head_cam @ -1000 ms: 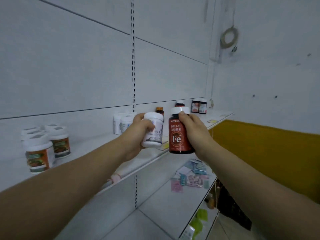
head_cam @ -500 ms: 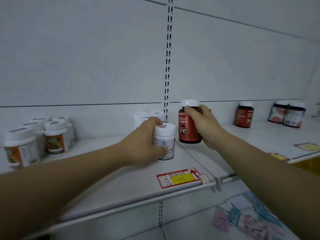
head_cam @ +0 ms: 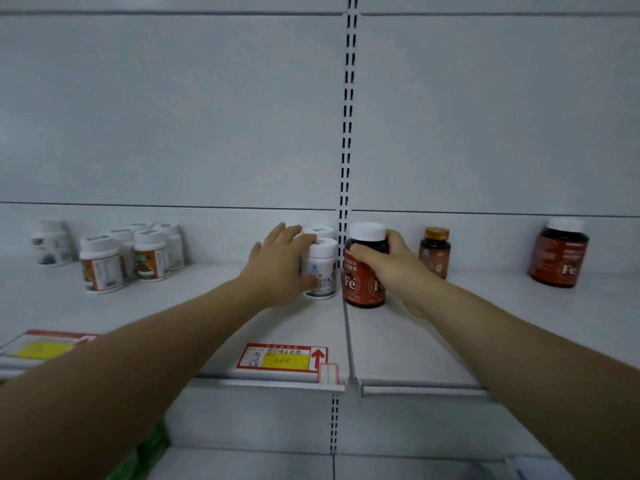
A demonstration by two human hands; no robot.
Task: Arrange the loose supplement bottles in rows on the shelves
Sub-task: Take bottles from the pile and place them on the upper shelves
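Observation:
My left hand [head_cam: 277, 268] grips a small white bottle [head_cam: 320, 268] that stands on the white shelf [head_cam: 207, 306], in front of another white bottle [head_cam: 318, 232] near the back panel. My right hand [head_cam: 391, 268] grips a dark red bottle with a white cap and "Fe" on its label [head_cam: 363, 278]. That bottle stands upright on the shelf just right of the upright seam, beside the white one.
A small brown bottle with a gold cap [head_cam: 434, 251] stands right behind my right hand. Another red Fe bottle [head_cam: 559, 254] is far right. Several orange-labelled white bottles [head_cam: 131, 254] cluster at left. A red and yellow price tag [head_cam: 282, 356] sits on the front edge.
Both hands moved forward and set their bottles down deeper on the shelf. The view turned to face the shelf squarely.

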